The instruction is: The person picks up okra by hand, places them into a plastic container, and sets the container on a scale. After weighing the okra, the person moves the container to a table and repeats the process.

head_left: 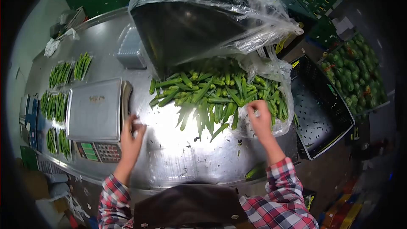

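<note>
The okra pile (216, 95) lay in the middle of the steel tabletop (169, 133), spilling out from the mouth of a tipped black bin (186, 34) lined with a loose clear plastic bag (241, 12). The right hand (259, 118) was at the near right edge of the pile, fingers bunched and pointing down into the pods where the bag's film lay over them; whether they had pinched a pod or the film could not be told. The left hand (132, 138) rested just beside the right edge of a flat weighing scale (95, 110), above its keypad (101, 152), its fingers loosely curled and apart, with nothing visible in them. Between the two hands, close to the person, sat an empty clear plastic tray (171, 165). A single pod (254, 171) lay apart at the tabletop's near edge. Packed bundles of okra (57, 106) stood in rows to the left of the scale. To the right of the tabletop was an empty black crate (318, 114), and beyond it a crate of round green fruit (354, 76). Both sleeves were red plaid.
</note>
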